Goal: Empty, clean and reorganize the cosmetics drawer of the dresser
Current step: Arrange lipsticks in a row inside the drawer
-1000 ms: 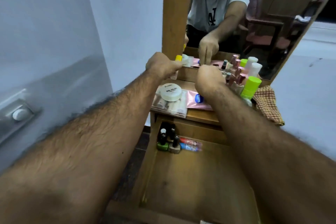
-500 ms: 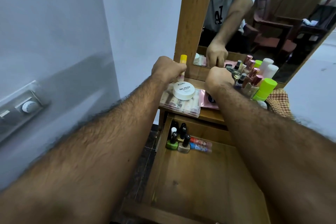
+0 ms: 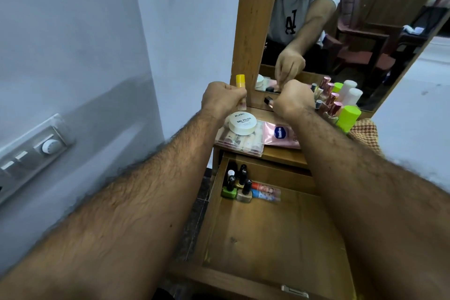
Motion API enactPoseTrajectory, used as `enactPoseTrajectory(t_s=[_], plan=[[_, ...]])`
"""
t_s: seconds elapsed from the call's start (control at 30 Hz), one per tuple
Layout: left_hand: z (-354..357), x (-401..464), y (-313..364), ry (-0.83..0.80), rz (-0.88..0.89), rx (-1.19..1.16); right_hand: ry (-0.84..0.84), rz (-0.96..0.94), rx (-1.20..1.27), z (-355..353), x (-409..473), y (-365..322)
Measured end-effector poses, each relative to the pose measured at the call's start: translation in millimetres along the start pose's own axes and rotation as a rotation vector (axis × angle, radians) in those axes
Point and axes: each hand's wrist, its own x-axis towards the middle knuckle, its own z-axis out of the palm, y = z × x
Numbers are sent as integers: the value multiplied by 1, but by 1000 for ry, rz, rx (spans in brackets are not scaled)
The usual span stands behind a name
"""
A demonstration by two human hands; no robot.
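Standing upright in left hand (image 3: 220, 97): yellow-capped tube (image 3: 241, 91)

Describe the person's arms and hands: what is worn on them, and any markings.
Both forearms are bare and hairy, with no sleeve in the direct view. The left hand and right hand show no gloves, rings, watch or bracelet. The mirror shows a short white T-shirt sleeve.

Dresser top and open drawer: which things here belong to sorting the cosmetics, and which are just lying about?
Job:
- yellow-capped tube, gripped by left hand
- small black-capped item at right hand
- nail polish bottles in wooden drawer
- round white nail polish tub
- pink Vaseline sachet

Lying about:
- grey wall switch panel
- checked cloth
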Motion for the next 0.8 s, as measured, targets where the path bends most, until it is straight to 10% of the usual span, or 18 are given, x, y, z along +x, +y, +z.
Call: enactPoseTrajectory(t_s=[0.3,0.8], plan=[[26,-103,-22,-54,-125,-185,34,-103,344,-26,-84,57],[83,-164,-121,-178,-734,-163,-231,116,208,29,-172,165]])
